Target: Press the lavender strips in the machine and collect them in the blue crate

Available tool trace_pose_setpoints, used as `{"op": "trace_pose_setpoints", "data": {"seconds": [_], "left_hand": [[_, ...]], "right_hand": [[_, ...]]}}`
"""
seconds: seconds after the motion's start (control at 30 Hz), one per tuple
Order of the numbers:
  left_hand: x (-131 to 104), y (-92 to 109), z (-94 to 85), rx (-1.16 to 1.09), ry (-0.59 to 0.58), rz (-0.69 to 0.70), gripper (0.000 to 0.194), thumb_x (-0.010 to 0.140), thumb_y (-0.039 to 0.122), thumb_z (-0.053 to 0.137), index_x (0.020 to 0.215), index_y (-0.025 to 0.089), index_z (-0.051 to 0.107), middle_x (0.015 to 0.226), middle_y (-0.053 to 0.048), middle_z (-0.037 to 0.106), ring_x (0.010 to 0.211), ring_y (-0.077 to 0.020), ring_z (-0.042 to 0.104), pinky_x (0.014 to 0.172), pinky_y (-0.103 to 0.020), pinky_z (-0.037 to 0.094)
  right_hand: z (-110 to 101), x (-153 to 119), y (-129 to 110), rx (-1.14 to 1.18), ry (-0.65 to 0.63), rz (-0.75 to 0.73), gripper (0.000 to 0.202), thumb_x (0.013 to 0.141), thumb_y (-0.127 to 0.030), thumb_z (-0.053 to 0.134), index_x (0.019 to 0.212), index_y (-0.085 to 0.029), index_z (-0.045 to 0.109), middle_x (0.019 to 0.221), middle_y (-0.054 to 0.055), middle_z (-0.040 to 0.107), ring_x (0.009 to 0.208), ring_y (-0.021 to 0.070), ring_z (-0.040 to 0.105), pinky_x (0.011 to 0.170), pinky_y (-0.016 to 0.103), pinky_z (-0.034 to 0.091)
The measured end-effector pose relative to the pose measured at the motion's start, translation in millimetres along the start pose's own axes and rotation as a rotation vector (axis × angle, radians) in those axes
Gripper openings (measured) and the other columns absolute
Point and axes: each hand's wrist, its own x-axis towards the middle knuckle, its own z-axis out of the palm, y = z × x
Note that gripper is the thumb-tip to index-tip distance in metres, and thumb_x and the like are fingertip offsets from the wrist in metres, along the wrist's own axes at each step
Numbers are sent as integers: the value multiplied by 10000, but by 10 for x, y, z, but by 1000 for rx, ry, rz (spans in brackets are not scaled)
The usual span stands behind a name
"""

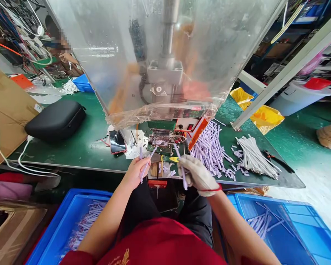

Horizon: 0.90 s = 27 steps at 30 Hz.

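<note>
My bare left hand [135, 172] is closed around thin light-purple strips [154, 151], which stick up from the fingers; one reaches toward the small metal fixture [160, 137] of a bench press. White-gloved, my right hand [199, 173] pinches another light-purple strip [184, 180], held steeply slanted just right of the fixture. Between the hands lies a yellow-and-dark-handled tool [173, 159], partly hidden. A large pile of similar purple strips [209, 147] sits right of the press, beyond the gloved hand.
A cloudy plastic guard [121, 73] hangs before the press. White strips [256, 156] and dark-handled pliers [281, 162] lie at the right. A phone [117, 142] and black case [55, 119] are left. Blue bins [68, 198] flank my legs. A person sits far left.
</note>
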Motion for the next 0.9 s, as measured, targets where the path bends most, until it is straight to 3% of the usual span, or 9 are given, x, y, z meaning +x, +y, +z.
{"op": "trace_pose_setpoints", "data": {"seconds": [0.13,0.27,0.43,0.73,0.9], "left_hand": [[-207,-13,-146,-76,25,32,415,683,441,827,595,153,541,430,102,339,359,-10,241,362,-156,148],[-333,-59,-308,-76,66,60,402,706,430,808,617,151,533,474,68,443,365,-18,330,365,-155,182],[-383,-119,-402,-90,86,64,304,739,399,777,742,140,618,433,81,441,335,-33,357,357,-160,180],[-373,-118,-398,-19,53,50,333,777,435,759,733,135,622,406,80,439,312,-20,311,363,-170,154],[-347,-42,-377,150,-14,42,341,808,456,731,745,134,639,399,77,427,327,-26,290,377,-183,159]], "right_hand": [[400,326,174,-58,29,7,362,859,-543,602,785,-203,503,516,-37,588,306,84,451,271,171,335],[536,548,280,-17,102,86,343,814,-537,613,781,-212,510,484,-50,555,314,113,494,272,191,369],[561,659,333,53,118,103,306,771,-489,635,767,-199,537,532,-28,589,300,115,487,267,224,403],[577,665,304,73,111,144,288,785,-473,641,769,-203,542,503,-49,540,312,109,485,263,204,345],[480,571,130,-50,119,19,377,838,-560,622,772,-208,506,519,-33,567,334,83,447,296,183,311]]}}
